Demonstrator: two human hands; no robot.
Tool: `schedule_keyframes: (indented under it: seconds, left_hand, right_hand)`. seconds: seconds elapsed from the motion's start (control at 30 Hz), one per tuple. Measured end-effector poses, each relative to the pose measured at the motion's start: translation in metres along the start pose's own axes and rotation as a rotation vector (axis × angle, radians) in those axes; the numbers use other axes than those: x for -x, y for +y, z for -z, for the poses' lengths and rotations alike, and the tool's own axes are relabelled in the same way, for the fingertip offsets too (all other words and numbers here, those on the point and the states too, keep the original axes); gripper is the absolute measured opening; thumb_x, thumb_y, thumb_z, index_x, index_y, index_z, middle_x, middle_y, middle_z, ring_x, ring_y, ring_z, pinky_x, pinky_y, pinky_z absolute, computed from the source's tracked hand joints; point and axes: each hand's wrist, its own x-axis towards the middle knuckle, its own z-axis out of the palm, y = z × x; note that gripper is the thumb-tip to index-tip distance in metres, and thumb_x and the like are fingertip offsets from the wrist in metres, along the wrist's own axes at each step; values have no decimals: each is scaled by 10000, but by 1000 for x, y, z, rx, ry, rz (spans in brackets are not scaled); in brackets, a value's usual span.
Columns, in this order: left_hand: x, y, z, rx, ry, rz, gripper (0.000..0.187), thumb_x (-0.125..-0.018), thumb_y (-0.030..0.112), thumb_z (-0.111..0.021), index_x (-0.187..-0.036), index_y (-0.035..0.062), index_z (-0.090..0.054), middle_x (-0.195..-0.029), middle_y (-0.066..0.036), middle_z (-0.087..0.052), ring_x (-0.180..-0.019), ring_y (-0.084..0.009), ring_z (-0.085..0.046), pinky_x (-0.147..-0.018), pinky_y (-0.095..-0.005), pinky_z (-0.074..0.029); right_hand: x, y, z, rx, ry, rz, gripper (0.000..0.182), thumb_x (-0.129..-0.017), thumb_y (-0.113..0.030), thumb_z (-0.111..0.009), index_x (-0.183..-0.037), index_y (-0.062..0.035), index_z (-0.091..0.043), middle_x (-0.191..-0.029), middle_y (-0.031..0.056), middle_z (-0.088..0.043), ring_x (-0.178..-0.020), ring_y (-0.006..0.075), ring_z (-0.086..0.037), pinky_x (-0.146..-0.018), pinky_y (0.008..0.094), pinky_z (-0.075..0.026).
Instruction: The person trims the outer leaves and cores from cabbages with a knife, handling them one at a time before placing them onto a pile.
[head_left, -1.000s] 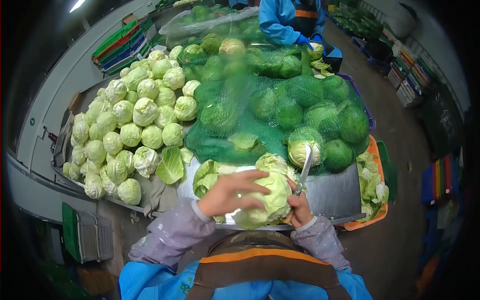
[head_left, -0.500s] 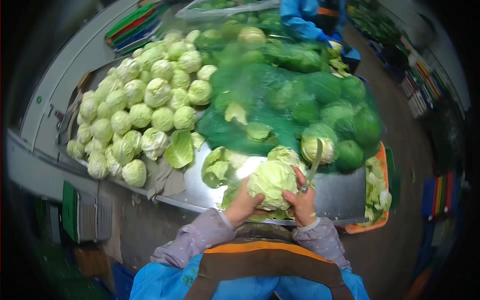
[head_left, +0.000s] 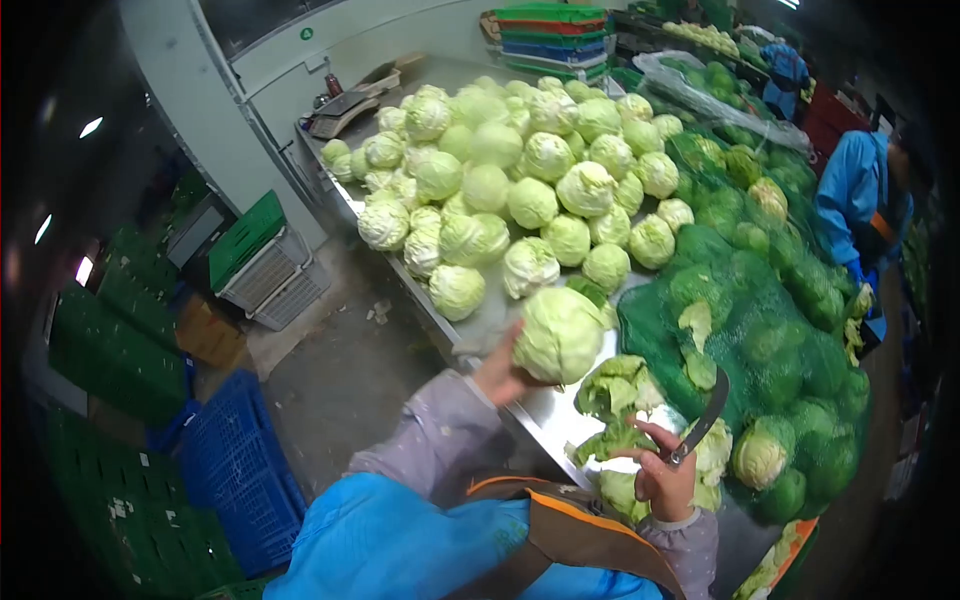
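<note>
A pale green cabbage (head_left: 560, 337) rests in my left hand (head_left: 502, 372), whose fingers curl round its left side and underside. It is raised at the table's front edge, close to the heap of trimmed cabbages (head_left: 535, 203). My right hand (head_left: 665, 475) is closed on a knife (head_left: 705, 418) with a curved blade pointing up; some of its fingers are stretched out. Loose cabbage leaves (head_left: 615, 388) lie on the metal table between my hands. Beyond the knife, a green mesh sack (head_left: 740, 300) holds more cabbages, and one cabbage (head_left: 763, 452) sits partly out of the mesh.
An orange crate (head_left: 790, 560) with leaves stands at lower right. Another person (head_left: 850, 200) in blue works at the table's right side. Stacked crates (head_left: 553, 38) stand behind the heap. A blue crate (head_left: 235, 470) and grey crates (head_left: 275, 275) are on the left floor.
My view has swung left. My left hand has carried the cabbage leftward toward the heap, and my right hand has let go of it, keeping the knife.
</note>
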Motion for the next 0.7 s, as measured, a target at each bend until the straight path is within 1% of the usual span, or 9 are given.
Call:
schedule_keyframes:
  seconds: [0.13,0.17,0.3,0.4,0.47,0.53,0.57,0.67,0.7]
  left_hand:
    - [-5,120,11,-423,418,-304,721,-816,489,-643,-1377,197,-297,-1367,-92,-416,-1215,-337,-457,-950,-585,-414]
    - [-14,149,27,-455,484,-343,706,-814,470,-656,-1359,204,-295,-1338,-94,-433,-1192,-347,-473,-904,-592,-444]
    - [-45,235,52,-613,688,-479,753,-786,448,-704,-1345,198,-266,-1275,-125,-464,-1036,-349,-576,-799,-566,-521]
    - [-75,262,70,-664,806,-561,848,-752,439,-741,-1375,189,-224,-1242,-131,-487,-1011,-341,-589,-785,-571,-523]
    - [-97,270,100,-672,840,-551,868,-724,425,-774,-1388,172,-276,-1211,-140,-524,-1025,-321,-587,-825,-503,-517]
    - [-115,280,120,-1260,923,-807,823,-709,481,-764,-1341,121,-381,-1273,-168,-501,-1086,-304,-554,-888,-439,-464]
    - [-114,282,133,-1395,1016,-660,809,-741,505,-724,-1350,81,-400,-1302,-201,-485,-1160,-307,-511,-964,-388,-401]
    - [-101,298,169,-1713,1068,-614,764,-802,505,-660,-1373,87,-372,-1300,-223,-478,-1204,-328,-473,-974,-393,-390]
    - [-99,296,193,-1570,992,-690,735,-845,491,-615,-1399,92,-340,-1329,-221,-452,-1223,-324,-452,-990,-390,-370]
  right_hand:
    - [-9,36,-3,-78,270,-66,309,-814,-166,-650,-1017,55,-577,-847,174,-670,-381,126,-485,-322,219,-347]
    - [-11,47,4,-109,217,-94,257,-817,-149,-643,-969,47,-576,-814,175,-664,-351,132,-464,-317,228,-344]
    - [-23,57,-1,-79,184,-228,237,-813,-112,-631,-993,32,-578,-854,166,-668,-353,131,-464,-314,236,-334]
    - [-35,66,2,7,227,-234,216,-841,-129,-600,-982,30,-566,-770,180,-651,-359,112,-450,-325,239,-357]
    - [-38,63,0,-8,277,-268,204,-841,-131,-602,-975,20,-572,-749,170,-651,-358,111,-447,-320,244,-357]
    - [-43,64,-1,-5,321,-297,190,-839,-132,-605,-960,14,-578,-732,160,-650,-359,110,-448,-318,247,-354]
    - [-43,68,3,-14,336,-297,185,-840,-133,-606,-953,12,-580,-728,157,-648,-359,110,-448,-318,247,-354]
    - [-45,77,7,-19,368,-312,181,-842,-136,-607,-945,11,-583,-718,150,-644,-361,109,-449,-315,247,-352]
    - [-47,80,8,-12,379,-312,181,-843,-138,-607,-943,11,-583,-713,145,-642,-364,107,-449,-313,246,-351]
